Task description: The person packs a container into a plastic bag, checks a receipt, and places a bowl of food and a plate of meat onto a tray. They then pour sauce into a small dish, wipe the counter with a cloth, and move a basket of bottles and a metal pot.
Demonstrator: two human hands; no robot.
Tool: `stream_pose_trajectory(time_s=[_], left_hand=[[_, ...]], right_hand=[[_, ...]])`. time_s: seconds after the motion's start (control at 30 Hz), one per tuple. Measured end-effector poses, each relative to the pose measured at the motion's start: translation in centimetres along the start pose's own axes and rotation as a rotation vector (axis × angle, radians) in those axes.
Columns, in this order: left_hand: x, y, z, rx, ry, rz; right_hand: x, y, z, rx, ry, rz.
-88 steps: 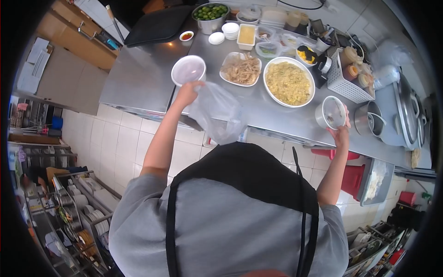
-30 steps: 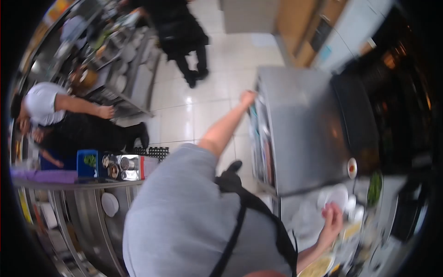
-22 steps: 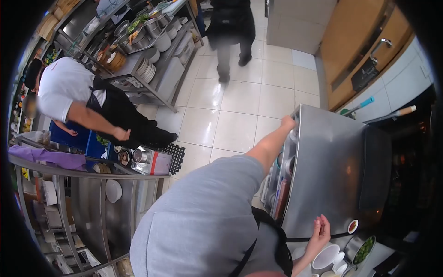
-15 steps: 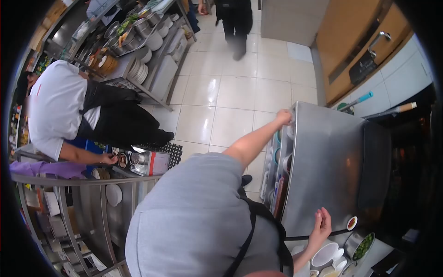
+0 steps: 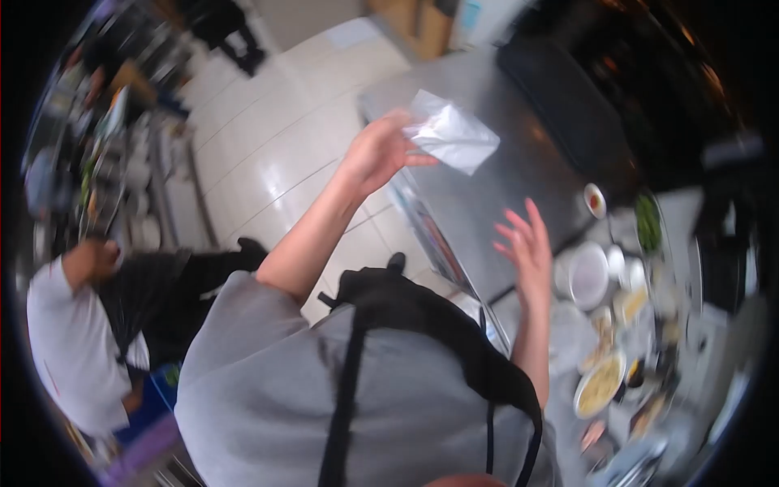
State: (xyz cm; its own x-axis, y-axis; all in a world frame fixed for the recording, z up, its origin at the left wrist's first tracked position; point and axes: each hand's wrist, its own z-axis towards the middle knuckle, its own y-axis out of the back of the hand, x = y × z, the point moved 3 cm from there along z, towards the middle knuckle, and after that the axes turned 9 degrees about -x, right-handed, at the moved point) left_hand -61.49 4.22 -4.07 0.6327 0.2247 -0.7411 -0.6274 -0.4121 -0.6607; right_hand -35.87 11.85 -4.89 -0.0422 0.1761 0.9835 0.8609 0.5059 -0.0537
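Observation:
My left hand [image 5: 380, 154] holds a thin, crumpled white plastic sheet [image 5: 456, 134] with a shiny surface. The sheet overlaps the steel counter [image 5: 462, 203] in this view, near its far left corner. My right hand [image 5: 523, 239] has its fingers spread and nothing in them. It hovers by the near part of that counter, left of a small white dish with red sauce [image 5: 595, 200]. Just beyond it sits a white round bowl [image 5: 588, 276]. Both hands are slightly blurred.
Green vegetables [image 5: 647, 223] and a bowl of yellowish food [image 5: 600, 384] stand on the right. At the left is a co-worker in a white shirt [image 5: 73, 357]. Another person in dark trousers [image 5: 231, 36] stands farther off on the tiled floor [image 5: 276, 162].
My left hand has left the steel counter's edge and now holds the white plastic sheet. My right hand's fingers have spread. The view has turned right, and the co-worker's arm has bent up.

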Motion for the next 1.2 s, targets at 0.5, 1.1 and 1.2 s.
stream_pose_trajectory(time_s=[0.5,1.1,1.2], left_hand=[[23.3,-23.8,-13.7,0.8,-0.485,1.004],[22.5,-25.1,-11.4,0.61,-0.071,0.691],[21.1,-24.7,-9.4,0.517,-0.003,0.599]], right_hand=[[7.3,28.8,-21.4,-1.176,0.65,-0.066],[-7.3,19.5,-9.9,-0.172,0.667,-1.474],[-5.0,21.0,-11.2,-0.228,0.848,-1.104]])
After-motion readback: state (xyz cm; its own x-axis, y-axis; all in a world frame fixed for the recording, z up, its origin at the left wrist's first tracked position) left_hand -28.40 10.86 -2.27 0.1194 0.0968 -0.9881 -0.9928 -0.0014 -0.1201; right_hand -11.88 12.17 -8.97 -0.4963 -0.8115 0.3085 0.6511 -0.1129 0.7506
